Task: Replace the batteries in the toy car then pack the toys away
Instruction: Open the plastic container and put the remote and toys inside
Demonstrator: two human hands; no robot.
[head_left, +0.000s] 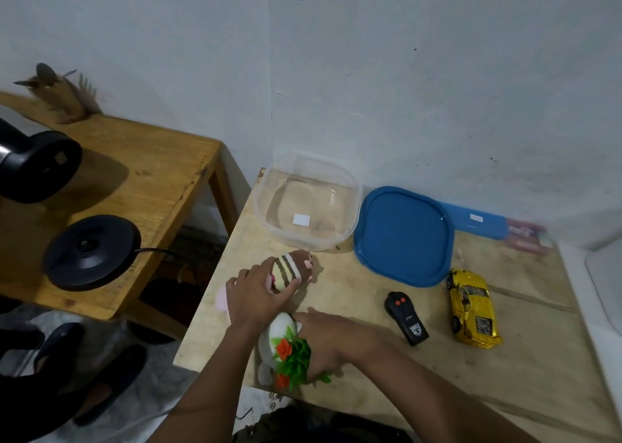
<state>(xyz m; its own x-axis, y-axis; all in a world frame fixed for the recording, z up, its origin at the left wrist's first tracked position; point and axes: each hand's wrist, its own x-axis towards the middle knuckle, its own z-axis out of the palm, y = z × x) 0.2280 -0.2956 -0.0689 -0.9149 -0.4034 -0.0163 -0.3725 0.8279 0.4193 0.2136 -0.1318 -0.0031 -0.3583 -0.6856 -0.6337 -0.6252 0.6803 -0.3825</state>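
Centrally, the wooden counter (387,308) carries all the toys. At its far edge stands a clear plastic tub (308,200), open and holding nothing but a small white label, and just to its right lies a blue lid (404,237), flat. The yellow toy car (473,309) rests near the lid's right corner, well apart from both hands, with the black remote control (405,318) to its left. The left hand (259,291), fingers curled, grips a striped plush toy (289,269) in front of the tub. The right hand (333,341), partly open with forefinger extended, holds a white plush toy (279,333) against a sprig of green plastic leaves with orange flowers (292,358).
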